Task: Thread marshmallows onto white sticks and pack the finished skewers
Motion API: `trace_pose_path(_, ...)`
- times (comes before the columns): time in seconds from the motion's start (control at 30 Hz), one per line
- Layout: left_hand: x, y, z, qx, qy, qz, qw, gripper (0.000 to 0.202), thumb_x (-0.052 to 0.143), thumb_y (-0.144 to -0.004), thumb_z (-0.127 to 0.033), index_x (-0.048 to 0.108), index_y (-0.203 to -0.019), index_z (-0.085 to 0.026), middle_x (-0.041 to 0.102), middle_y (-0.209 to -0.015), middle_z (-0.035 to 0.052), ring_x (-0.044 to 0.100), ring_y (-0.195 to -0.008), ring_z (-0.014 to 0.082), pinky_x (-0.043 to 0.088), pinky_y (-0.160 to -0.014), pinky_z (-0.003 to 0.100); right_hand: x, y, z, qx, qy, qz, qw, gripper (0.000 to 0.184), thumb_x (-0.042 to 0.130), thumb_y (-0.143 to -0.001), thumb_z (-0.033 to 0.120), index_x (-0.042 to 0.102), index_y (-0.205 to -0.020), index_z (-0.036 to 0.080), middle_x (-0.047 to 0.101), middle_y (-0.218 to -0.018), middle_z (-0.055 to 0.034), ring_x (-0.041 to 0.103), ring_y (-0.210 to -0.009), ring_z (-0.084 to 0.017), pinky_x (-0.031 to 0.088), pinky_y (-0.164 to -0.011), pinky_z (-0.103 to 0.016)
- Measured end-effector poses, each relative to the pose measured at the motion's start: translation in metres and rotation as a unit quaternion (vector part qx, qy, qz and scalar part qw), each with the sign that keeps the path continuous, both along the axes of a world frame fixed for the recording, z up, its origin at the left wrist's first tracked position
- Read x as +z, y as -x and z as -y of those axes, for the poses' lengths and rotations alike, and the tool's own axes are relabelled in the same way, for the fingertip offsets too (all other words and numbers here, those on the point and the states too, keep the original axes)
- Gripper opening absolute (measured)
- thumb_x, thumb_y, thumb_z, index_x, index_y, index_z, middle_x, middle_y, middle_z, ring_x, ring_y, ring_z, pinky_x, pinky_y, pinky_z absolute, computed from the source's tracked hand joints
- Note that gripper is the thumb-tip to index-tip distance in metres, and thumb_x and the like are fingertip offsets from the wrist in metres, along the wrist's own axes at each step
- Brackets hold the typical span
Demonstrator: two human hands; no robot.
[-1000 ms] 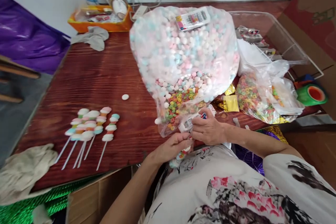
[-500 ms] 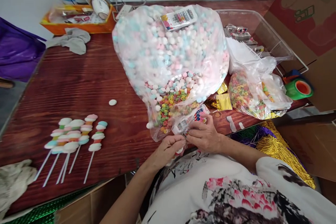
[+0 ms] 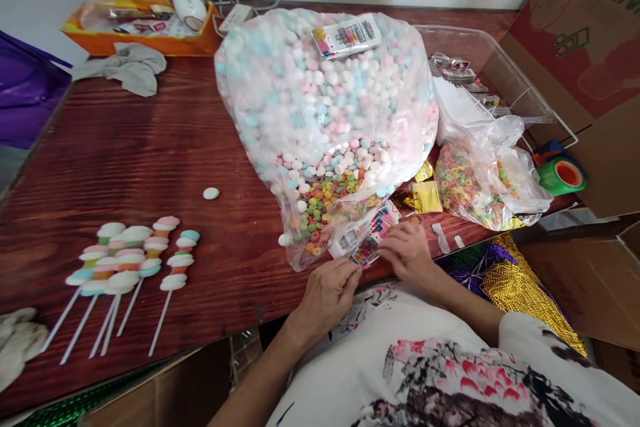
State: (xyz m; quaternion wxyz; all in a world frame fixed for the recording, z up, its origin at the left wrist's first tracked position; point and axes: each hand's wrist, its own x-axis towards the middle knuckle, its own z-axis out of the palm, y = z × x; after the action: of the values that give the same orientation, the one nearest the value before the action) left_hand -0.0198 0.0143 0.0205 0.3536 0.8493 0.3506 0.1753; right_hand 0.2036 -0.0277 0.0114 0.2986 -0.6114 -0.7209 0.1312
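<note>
My left hand (image 3: 329,290) is closed, its thumb and fingers pinching the near edge of a small printed plastic bag (image 3: 365,255) at the table's front edge. The fingers of my right hand (image 3: 409,250) are bent together at the bag's right side. Just beyond lies a stack of similar printed bags (image 3: 384,215). Touching this spot is a large clear bag of pastel marshmallows (image 3: 325,87), with colourful gummy rings (image 3: 327,203) near its mouth. Marshmallow-and-gummy skewers (image 3: 125,260) on white sticks lie at the left. What is beneath my left palm is hidden.
A lone white marshmallow (image 3: 211,193) lies mid-table. To the right are gold twist ties (image 3: 427,197), a bag of gummy rings (image 3: 465,177), green tape (image 3: 563,175) and a clear plastic bin (image 3: 520,73). An orange tray (image 3: 145,40) stands back left; cloths lie along the left.
My hands have drawn apart, the right one moving rightward, and more of the printed bag shows between them. The view has shifted slightly.
</note>
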Motion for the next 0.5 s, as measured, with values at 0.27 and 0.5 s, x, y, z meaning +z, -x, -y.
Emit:
trace_pose_path(0.27,0.007,-0.001,0.000,0.266,0.361,0.238,0.862,0.019,0.075,-0.073,-0.035,0.075,-0.082,-0.018,0.070,-0.072,0.0011,0.062,-0.063,0.0138,0.047,-0.060,0.024,-0.018,-0.044,-0.015,-0.140,-0.027,0.189,0.972,0.017,0.061,-0.092,0.036,0.072,-0.087,0.024,0.070,-0.091,-0.0041,0.050,-0.101,-0.024,0.024,-0.085,-0.041)
trace_pose_path(0.5,0.013,-0.018,0.005,0.297,0.502,0.349,0.733,0.030,0.082,-0.063,-0.035,0.070,-0.084,-0.017,0.068,-0.059,-0.0002,0.064,-0.047,0.0160,0.048,-0.046,0.025,-0.024,-0.031,-0.022,-0.124,-0.004,0.240,0.963,0.014,0.054,-0.091,0.018,0.063,-0.081,0.018,0.066,-0.091,-0.0069,0.047,-0.103,-0.025,0.026,-0.083,-0.041)
